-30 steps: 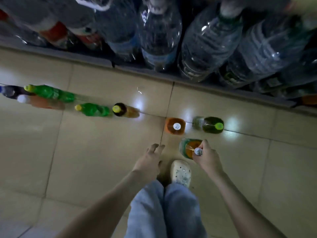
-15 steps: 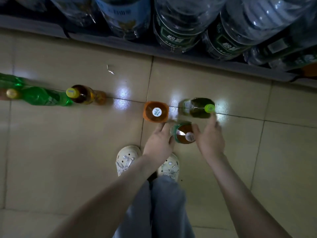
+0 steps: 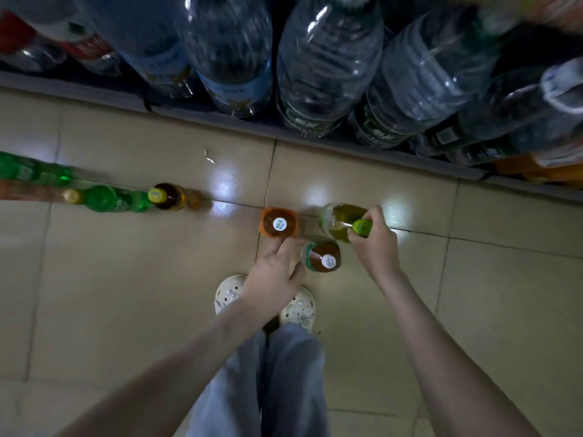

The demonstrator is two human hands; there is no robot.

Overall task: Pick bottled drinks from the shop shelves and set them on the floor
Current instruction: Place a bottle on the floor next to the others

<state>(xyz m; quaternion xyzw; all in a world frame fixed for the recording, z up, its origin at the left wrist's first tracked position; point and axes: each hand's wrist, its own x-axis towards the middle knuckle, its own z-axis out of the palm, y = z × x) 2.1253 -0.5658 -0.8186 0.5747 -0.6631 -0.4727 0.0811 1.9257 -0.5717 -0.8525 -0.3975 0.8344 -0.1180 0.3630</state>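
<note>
Two-handed: pinches green-capped bottle point(image 3: 339, 220) with right hand point(image 3: 375, 250), likely to align on tile seam point(image 3: 473, 241); left hand point(image 3: 273, 272) loose, empty.

The frame's top edge crops the large water bottles point(image 3: 328, 64) on the shelf, and blur smears them. I see the green bottle point(image 3: 19, 170) at far left only partly, and blurred. The right hand point(image 3: 373, 244) grips the green-capped bottle point(image 3: 342, 219) and hides its neck. I can't read the white cap point(image 3: 279, 224); the print is too small. The left hand point(image 3: 274, 272) hides part of the pale clogs point(image 3: 227, 291).
</note>
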